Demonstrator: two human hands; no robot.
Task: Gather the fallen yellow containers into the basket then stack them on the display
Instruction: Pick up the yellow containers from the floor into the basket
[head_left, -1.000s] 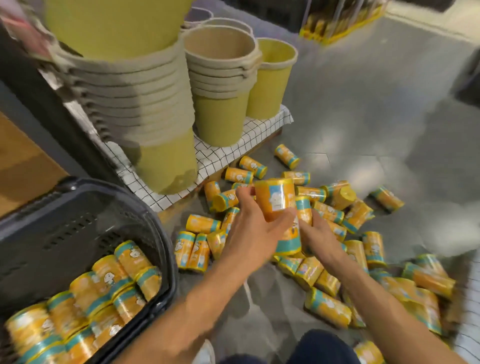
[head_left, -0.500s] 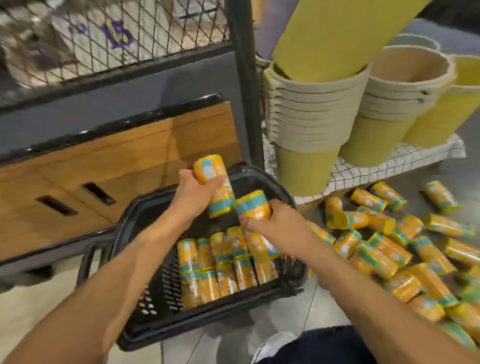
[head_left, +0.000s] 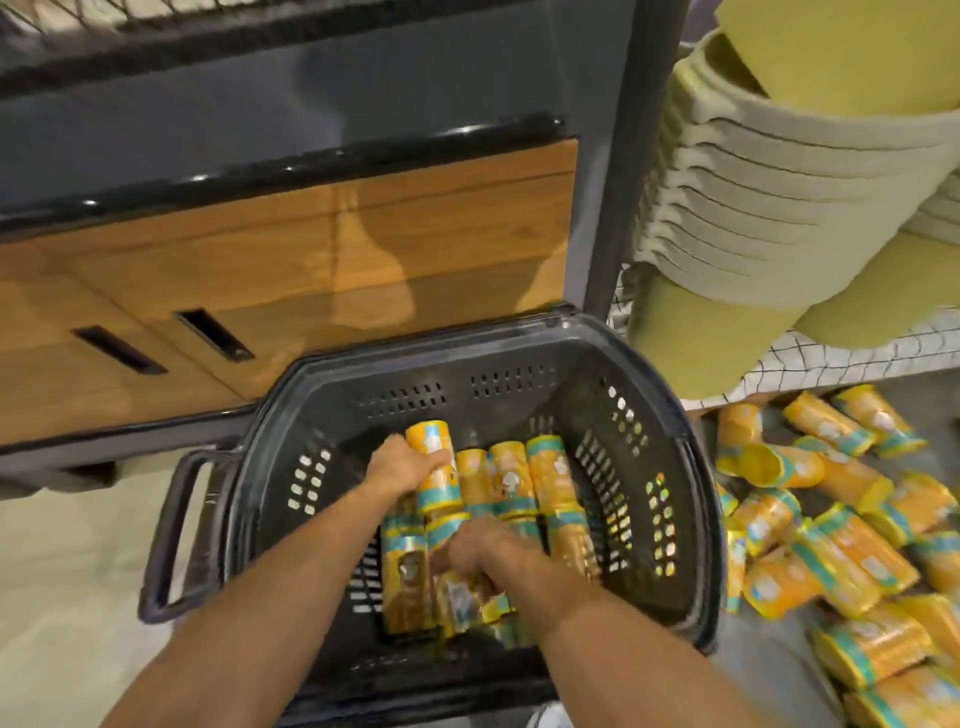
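**Desk:** Where are your hands?

**Operator:** I have both down inside the black basket (head_left: 519, 338), which sits on the floor (head_left: 62, 597) in front of a wooden cabinet (head_left: 260, 260). My left hand (head_left: 400, 467) is curled round one yellow container (head_left: 434, 467) and grips it from its left side. That container stands nearly upright, leaning a little, with its teal band low and its foot among the others.

**Desk:** And the right?

**Operator:** My right hand (head_left: 483, 556) is nearer to me, knuckles up, with the fingers bent down into the pile. It is blurred there, so I cannot tell whether it has hold of anything or only rests on the containers.

**Desk:** What is in the basket?

**Operator:** A row of packed containers (head_left: 519, 483) lies side by side just right of my left hand, with more lying under my right hand. They fill the middle of the basket, and its slotted walls show bare around them. The basket handle (head_left: 171, 535) juts out on the left.

**Desk:** And the rest?

**Operator:** The fallen containers (head_left: 831, 519) lie scattered on their sides on the floor, just right of the basket, some overlapping. Above them, nested yellow-green tubs (head_left: 779, 208) stand on a checked cloth (head_left: 831, 358).
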